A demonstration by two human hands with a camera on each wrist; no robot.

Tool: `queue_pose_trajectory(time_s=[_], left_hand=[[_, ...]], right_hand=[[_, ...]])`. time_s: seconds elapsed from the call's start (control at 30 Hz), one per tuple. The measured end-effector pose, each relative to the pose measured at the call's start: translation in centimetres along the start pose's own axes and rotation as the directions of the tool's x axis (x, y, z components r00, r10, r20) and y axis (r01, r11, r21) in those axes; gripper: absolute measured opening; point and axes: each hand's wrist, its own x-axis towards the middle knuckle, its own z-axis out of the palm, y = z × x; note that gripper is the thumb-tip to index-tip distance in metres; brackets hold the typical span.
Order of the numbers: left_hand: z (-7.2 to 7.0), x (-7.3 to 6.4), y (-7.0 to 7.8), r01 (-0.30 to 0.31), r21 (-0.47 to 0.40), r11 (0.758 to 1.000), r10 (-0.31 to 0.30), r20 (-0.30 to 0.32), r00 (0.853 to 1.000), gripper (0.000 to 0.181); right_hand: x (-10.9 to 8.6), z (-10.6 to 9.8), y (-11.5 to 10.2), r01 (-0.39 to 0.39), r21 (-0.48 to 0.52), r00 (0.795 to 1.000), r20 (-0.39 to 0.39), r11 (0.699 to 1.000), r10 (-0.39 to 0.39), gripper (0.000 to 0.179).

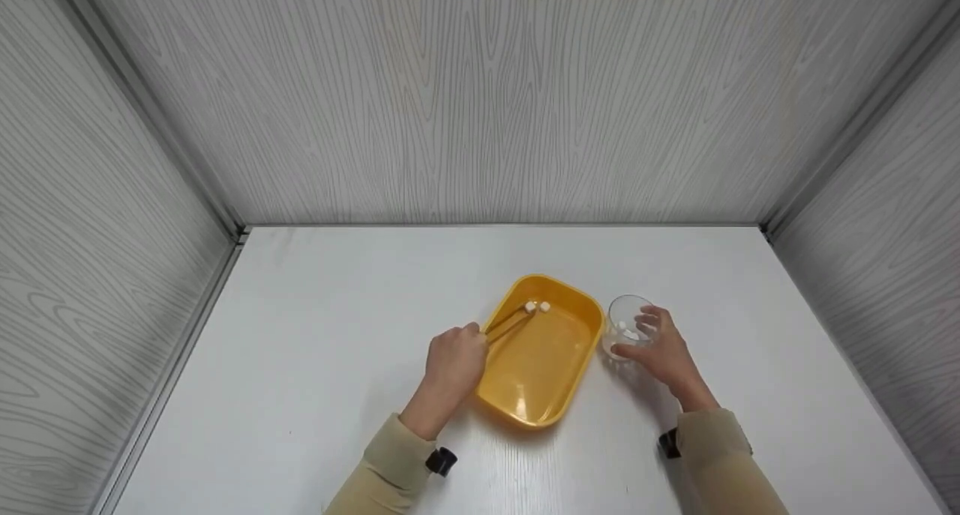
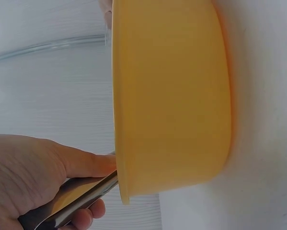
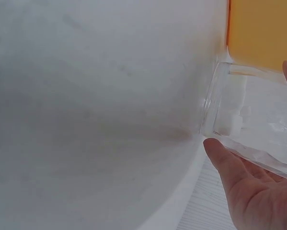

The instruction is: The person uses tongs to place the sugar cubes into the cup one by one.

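Observation:
My left hand (image 1: 456, 357) grips a pair of shiny metal tongs (image 1: 510, 326) at the left rim of a yellow plastic tray (image 1: 541, 372). The tongs slant down into the tray, their tips at a small white cube (image 1: 530, 306). Close to its right lies a second white cube (image 1: 545, 307). In the left wrist view, thumb and fingers wrap the tongs' handle (image 2: 81, 203), while the tray's wall hides the tips. Just right of the tray, my right hand (image 1: 667, 357) holds a clear glass (image 1: 621, 312) between thumb and fingers. Several white cubes (image 3: 230, 122) lie at the glass's bottom.
The tray and glass stand close together on a white table (image 1: 337, 297). Grey wood-grain panels (image 1: 480, 109) enclose the table at the back and on both sides. Black wrist devices (image 1: 441, 462) sit by the beige sleeves (image 1: 394, 455).

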Motion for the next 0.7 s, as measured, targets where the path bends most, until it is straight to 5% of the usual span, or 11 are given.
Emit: queue_pose_trajectory(time_s=[0.4,0.7], left_hand=[[-0.3,-0.8,-0.2,0.018,-0.055,0.998,-0.019,-0.008,1.000,0.016],[-0.8,-1.5,-0.7,0.008,-0.094,0.996,-0.014,-0.072,0.997,0.014]], right_hand=[[-0.1,-0.1,-0.1,0.011,0.019,1.000,0.003,1.000,-0.011,0.095],[-0.2,-0.1,-0.1,0.009,0.052,1.000,0.009,0.999,-0.010,0.096]])
